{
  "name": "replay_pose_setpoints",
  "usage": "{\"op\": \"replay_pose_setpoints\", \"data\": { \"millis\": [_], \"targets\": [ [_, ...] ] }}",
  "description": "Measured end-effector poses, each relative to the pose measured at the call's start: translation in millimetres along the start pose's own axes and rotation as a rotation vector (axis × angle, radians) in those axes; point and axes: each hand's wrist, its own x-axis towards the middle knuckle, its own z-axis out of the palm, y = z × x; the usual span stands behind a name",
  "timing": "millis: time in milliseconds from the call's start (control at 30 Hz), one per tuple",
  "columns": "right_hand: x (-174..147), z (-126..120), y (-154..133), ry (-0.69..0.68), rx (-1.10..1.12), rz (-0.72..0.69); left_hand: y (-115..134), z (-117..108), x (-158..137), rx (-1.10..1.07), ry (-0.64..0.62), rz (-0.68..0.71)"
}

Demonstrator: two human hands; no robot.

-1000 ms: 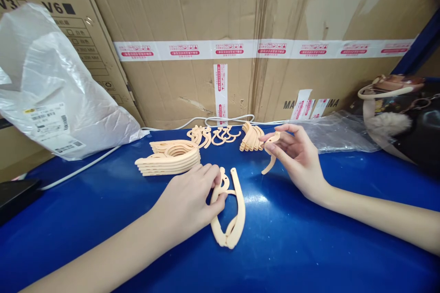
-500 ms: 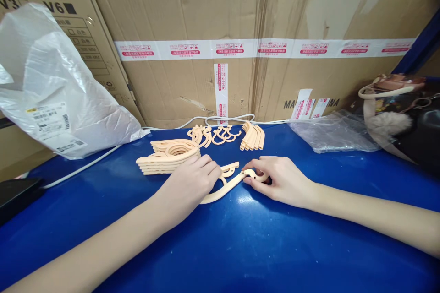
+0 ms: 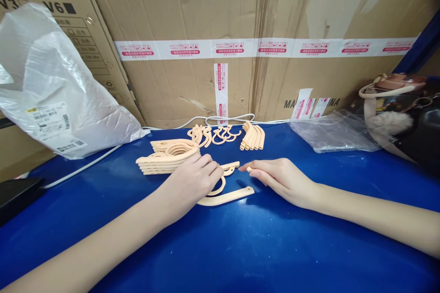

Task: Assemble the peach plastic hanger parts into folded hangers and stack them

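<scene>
My left hand [image 3: 194, 185] is closed on a cream plastic folding hanger body, its fingers hiding part of it. One curved hanger arm [image 3: 231, 197] sticks out to the right of that hand, with a hole at its tip. A second arm end [image 3: 229, 165] shows just beyond the fingers. To the right, my right hand [image 3: 288, 181] pinches a small cream hanger hook [image 3: 249, 169]; only its tip shows between thumb and forefinger, apart from the arm. Against my left hand's far side lies a stack of hanger bodies [image 3: 156, 165].
Loose hanger hooks [image 3: 225, 135] and a bundle of curved arm pieces [image 3: 253, 137] lie at the back. A white parcel bag [image 3: 68, 96] stands left, a clear plastic bag [image 3: 333, 135] lies right. Cartons [image 3: 192, 91] wall off the blue table [image 3: 240, 247]. A white cable [image 3: 85, 165] runs along it.
The hook in my right hand has come away from the hanger arm and turned into the fingers. The arm's tip has swung down toward me. My left hand has barely moved.
</scene>
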Motion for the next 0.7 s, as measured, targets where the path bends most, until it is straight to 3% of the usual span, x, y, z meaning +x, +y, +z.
{"op": "replay_pose_setpoints", "data": {
  "millis": [200,300,400,567,700],
  "targets": [
    [1.1,2.4,1.8,0.003,-0.015,0.142,10.8,-8.5,0.6,0.004,0.080,-0.088],
    [2.0,3.9,0.0,0.019,-0.044,0.155,23.1,-14.0,-0.3,-0.240,0.132,-0.142],
    [1.7,4.4,-1.4,0.026,-0.011,0.132,30.2,-13.5,-2.6,-0.464,0.066,-0.119],
    [0.1,4.3,-0.4,0.055,-0.006,0.065,27.3,-3.9,-4.5,-0.597,-0.065,-0.152],
    [0.4,3.6,0.5,0.071,-0.013,0.016,25.9,-0.8,-2.8,-0.662,-0.067,-0.164]
  ]
}}
